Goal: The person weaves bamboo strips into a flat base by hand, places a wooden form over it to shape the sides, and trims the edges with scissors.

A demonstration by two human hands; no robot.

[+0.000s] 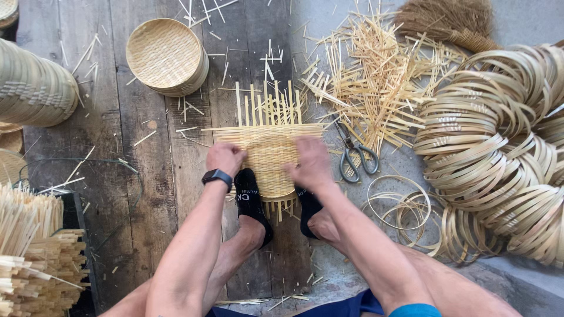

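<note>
1. Nearest the camera are the person's two bare forearms, reaching down over bent legs; the feet in black socks (252,202) pin the near edge of a woven bamboo mat (269,154) to the floor (135,135) of wooden planks.
2. The left hand (225,158), with a dark watch (217,175) on its wrist, rests on the mat's left edge, fingers curled down against the weave; whether they pinch a strip cannot be told.
3. The right hand (310,163) presses on the mat's right side, fingers bent and close together on the weave; it is blurred, so the exact hold is unclear.
4. The mat lies flat between the hands, in the middle of the floor, with loose strip ends (267,105) sticking out on the far side.
5. It looks light, thin and springy, stiff along each strip yet easy to split or unravel. Judging by this, it is best held flat by the woven part, near the edges, not by the loose ends.
6. Scissors (355,157) lie just to the right of the mat, beside a heap of cut strips (376,82).
7. Further right is a pile of bamboo hoops (499,141); a finished round basket (167,56) sits well away at the far left.
</note>
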